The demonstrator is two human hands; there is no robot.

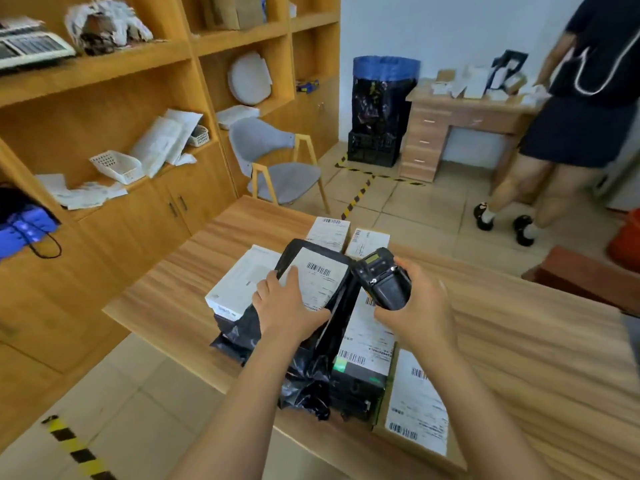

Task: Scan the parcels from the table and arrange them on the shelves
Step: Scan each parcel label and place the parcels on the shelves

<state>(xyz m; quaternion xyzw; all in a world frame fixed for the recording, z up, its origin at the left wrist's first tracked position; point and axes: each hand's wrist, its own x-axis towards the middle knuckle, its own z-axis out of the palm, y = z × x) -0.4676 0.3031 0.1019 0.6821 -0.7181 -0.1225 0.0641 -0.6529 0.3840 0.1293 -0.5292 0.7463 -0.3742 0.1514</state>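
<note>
A black parcel [294, 252] is held by the curled fingers of the left hand [289, 308]. A scanner [382, 282] is gripped by the right hand [420, 308]. The small writing on the barcode label [320, 280] cannot be read.

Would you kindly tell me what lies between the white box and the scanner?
Head view: the black bagged parcel, gripped by the left hand, lies between the white box and the scanner.

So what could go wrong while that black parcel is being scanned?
The left hand holds the black parcel tilted by one side; the slick bag might slip. The scanner in the right hand sits close to other labelled boxes, so it may read the wrong barcode.
</note>
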